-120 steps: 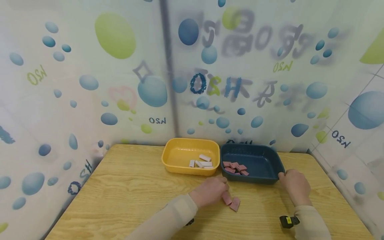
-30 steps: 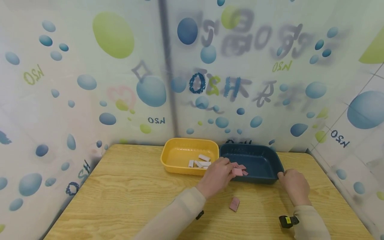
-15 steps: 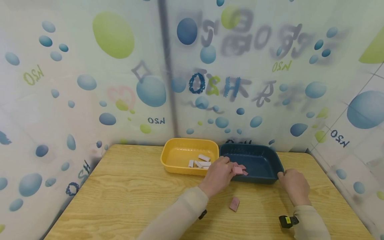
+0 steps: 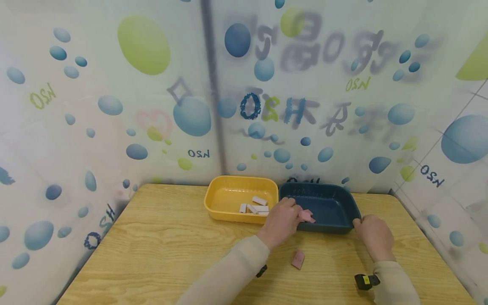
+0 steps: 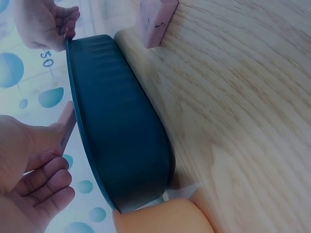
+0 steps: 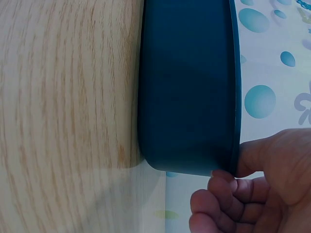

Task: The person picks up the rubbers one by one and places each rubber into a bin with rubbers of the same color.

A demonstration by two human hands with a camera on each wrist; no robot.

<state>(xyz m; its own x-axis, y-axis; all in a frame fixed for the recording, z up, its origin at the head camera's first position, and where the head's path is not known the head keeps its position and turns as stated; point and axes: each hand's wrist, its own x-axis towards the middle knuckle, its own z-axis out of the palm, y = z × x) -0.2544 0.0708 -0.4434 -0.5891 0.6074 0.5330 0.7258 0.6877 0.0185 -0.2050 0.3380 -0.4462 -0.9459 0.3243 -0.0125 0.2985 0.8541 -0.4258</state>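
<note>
My left hand is over the near left side of the dark blue tray. In the left wrist view, its thumb and fingers pinch a pink eraser just above the tray's rim. More pink erasers lie in the tray, partly hidden behind this hand. My right hand grips the tray's near right corner, and the right wrist view has its thumb and fingers pinching the rim. A single pink eraser with dark marks rests on the table in front of the tray.
A yellow tray stands directly left of the blue one, holding several white blocks. Both trays sit at the back of the wooden table, close to a patterned curtain.
Four seconds ago my left hand was at two erasers on the table; one now remains there. Over the last second, the hand, holding an eraser, has shifted slightly right. The right hand stays put.
</note>
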